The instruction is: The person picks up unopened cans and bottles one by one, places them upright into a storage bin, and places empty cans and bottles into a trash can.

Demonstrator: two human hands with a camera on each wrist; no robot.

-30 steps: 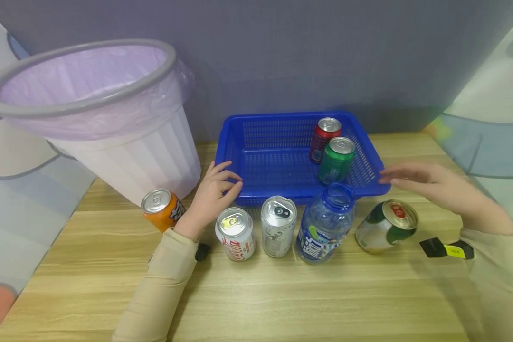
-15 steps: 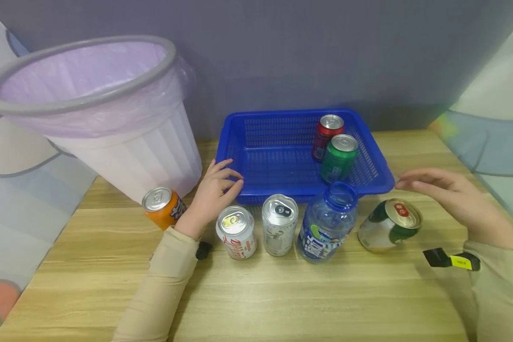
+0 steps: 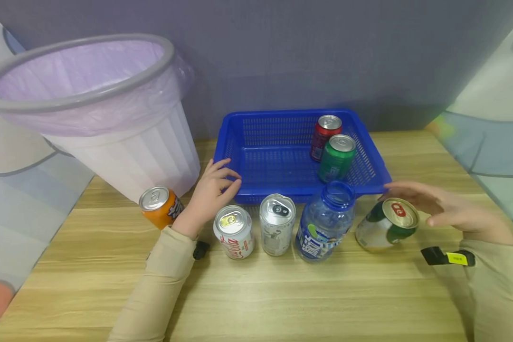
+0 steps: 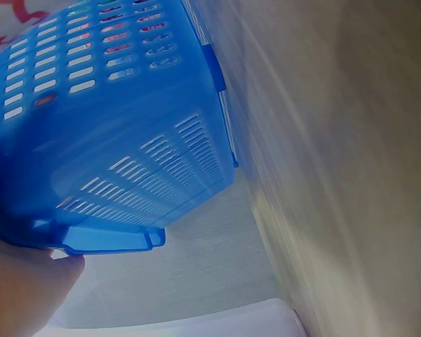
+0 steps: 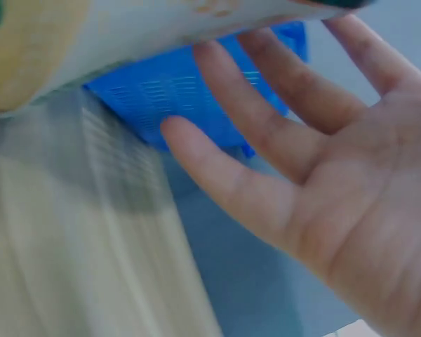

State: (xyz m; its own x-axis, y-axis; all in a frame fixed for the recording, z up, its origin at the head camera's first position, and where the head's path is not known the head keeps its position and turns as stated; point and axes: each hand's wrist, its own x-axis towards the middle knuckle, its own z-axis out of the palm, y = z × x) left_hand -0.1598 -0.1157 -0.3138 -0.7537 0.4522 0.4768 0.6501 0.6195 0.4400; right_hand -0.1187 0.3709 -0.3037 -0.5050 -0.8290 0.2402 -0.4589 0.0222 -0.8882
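Observation:
In the head view, my left hand (image 3: pixel 212 194) rests at the front left corner of the blue plastic basket (image 3: pixel 261 197), its fingers relaxed over the rim. The left wrist view shows the basket's slotted side (image 4: pixel 119 140) close up. My right hand (image 3: pixel 442 206) reaches around the far right side of a green and white can (image 3: pixel 378 232) with a gold top, which leans on the table. Its fingers are spread and fairly straight in the right wrist view, beside the can's pale side (image 5: pixel 140 42); contact is unclear. A red can (image 3: pixel 320 142) and a green can (image 3: pixel 335 164) stand inside the basket.
Before the basket stand a white cola can (image 3: pixel 235 240), a dented silver-white can (image 3: pixel 277 232) and a capless blue-tinted bottle (image 3: pixel 322 228). An orange can (image 3: pixel 164 209) leans near the white bin (image 3: pixel 141 152) with its purple liner, at left. A grey wall rises behind.
My right hand first drew back right from the basket's rim, then came down and left around the green and white can. My left hand stays at the basket corner.

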